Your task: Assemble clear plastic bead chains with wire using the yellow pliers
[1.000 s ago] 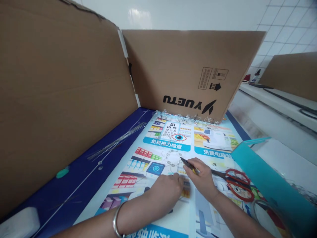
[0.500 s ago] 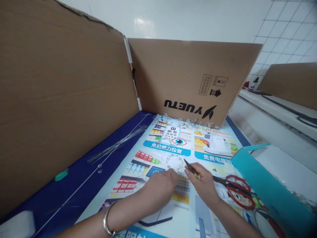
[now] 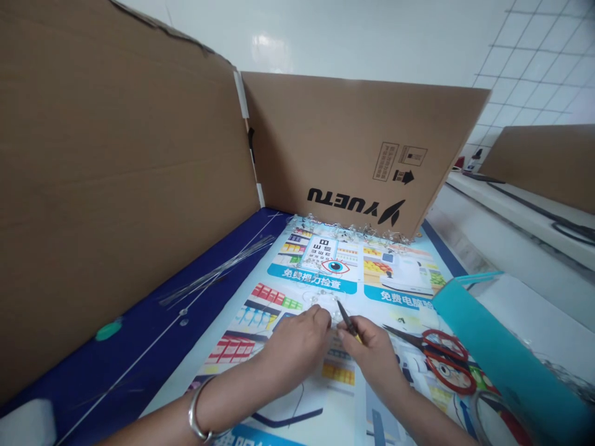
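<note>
A ring of clear beads [image 3: 335, 299] lies just beyond my left hand [image 3: 300, 341], partly hidden behind the fingers. My left hand is closed in a pinch at its near edge, and a silver bangle [image 3: 195, 409] circles that wrist. In my right hand [image 3: 372, 347] are small pointed pliers [image 3: 344, 314] with dark jaws and a bit of yellow handle; the tip points up and left beside the beads. Both hands are close together over a printed poster [image 3: 311, 285]. Whether the plier jaws are open cannot be made out.
Red-handled scissors [image 3: 446, 360] lie right of my right hand, near a roll of tape [image 3: 483, 412]. A teal box [image 3: 502, 356] stands at right. Thin wires [image 3: 218, 272] lie at left, and beaded wire pieces [image 3: 353, 232] line the foot of the cardboard wall [image 3: 362, 136].
My left hand has shifted slightly up and over more of the bead ring. My right hand has come a little left and down with the pliers, closer to the left fingers.
</note>
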`<state>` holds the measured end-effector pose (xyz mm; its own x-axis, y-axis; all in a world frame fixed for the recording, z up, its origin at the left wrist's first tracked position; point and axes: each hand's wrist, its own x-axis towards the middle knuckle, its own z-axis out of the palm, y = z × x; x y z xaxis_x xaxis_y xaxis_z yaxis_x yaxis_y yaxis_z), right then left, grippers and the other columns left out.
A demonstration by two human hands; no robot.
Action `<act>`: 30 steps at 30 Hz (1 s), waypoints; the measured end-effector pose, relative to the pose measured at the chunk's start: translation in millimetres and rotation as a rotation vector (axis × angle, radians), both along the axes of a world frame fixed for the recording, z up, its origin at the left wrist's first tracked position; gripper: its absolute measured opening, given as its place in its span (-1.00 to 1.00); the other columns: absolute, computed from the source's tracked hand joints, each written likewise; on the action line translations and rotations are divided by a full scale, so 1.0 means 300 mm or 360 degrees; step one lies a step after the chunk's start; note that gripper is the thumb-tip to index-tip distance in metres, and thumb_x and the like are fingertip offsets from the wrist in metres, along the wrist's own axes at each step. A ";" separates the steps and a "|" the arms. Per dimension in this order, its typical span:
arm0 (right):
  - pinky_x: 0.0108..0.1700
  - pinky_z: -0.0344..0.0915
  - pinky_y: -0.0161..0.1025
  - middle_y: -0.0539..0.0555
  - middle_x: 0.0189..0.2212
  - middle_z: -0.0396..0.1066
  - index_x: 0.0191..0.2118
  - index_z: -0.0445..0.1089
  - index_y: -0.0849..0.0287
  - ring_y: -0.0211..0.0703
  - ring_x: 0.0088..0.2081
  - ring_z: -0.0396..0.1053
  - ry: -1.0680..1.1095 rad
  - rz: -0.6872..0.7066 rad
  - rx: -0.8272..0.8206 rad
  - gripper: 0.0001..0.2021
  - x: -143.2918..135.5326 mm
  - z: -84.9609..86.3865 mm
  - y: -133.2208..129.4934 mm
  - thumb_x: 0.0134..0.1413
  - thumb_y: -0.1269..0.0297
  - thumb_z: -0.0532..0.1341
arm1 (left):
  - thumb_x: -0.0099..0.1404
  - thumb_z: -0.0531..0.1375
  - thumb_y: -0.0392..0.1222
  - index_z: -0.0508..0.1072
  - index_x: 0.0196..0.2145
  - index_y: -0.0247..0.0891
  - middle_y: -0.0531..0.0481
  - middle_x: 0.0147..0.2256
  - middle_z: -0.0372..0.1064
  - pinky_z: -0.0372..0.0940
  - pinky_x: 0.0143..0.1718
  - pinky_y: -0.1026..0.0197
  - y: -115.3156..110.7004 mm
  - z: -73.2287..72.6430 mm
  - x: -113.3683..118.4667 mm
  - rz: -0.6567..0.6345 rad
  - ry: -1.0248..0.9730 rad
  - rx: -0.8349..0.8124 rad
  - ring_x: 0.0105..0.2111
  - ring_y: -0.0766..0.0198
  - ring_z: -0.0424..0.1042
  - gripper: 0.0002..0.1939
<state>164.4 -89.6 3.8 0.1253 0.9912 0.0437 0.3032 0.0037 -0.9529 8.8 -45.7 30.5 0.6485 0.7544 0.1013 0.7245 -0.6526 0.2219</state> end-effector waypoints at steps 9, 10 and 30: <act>-0.37 0.16 -0.31 -0.02 -0.51 0.32 -0.44 0.34 0.21 -0.24 -0.43 0.23 0.0008 -0.0049 -0.0005 -0.85 0.001 0.012 -0.002 -0.05 0.23 0.16 | 0.23 0.01 -0.14 0.27 -0.21 -0.22 0.04 -0.47 0.41 0.17 -0.47 0.34 0.020 -0.010 -0.005 -0.0039 -0.0809 -0.1007 -0.46 0.28 0.39 -0.81; -0.39 0.16 -0.32 -0.02 -0.51 0.31 -0.44 0.33 0.21 -0.24 -0.43 0.23 0.0036 -0.0043 -0.0014 -0.85 -0.003 0.008 -0.002 -0.06 0.23 0.17 | 0.24 0.00 -0.13 0.29 -0.20 -0.22 0.04 -0.48 0.42 0.19 -0.47 0.34 0.020 -0.015 -0.003 -0.0049 -0.0878 -0.1118 -0.47 0.28 0.40 -0.79; -0.20 0.16 -0.16 0.08 -0.37 0.32 -0.27 0.33 0.17 -0.14 -0.27 0.22 -0.1200 0.0034 0.0909 -0.87 0.097 -0.042 0.023 0.01 0.39 0.12 | 0.20 0.10 -0.03 0.31 -0.39 -0.32 -0.11 -0.37 0.41 0.30 -0.45 0.27 0.077 -0.063 -0.017 0.0308 -0.1921 -0.1862 -0.41 0.22 0.46 -0.74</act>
<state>193.5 -82.7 -8.7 -0.1520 0.7966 0.5850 0.8330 0.4219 -0.3580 3.7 -22.5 11.5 0.5197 0.8316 -0.1960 -0.1628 0.3216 0.9328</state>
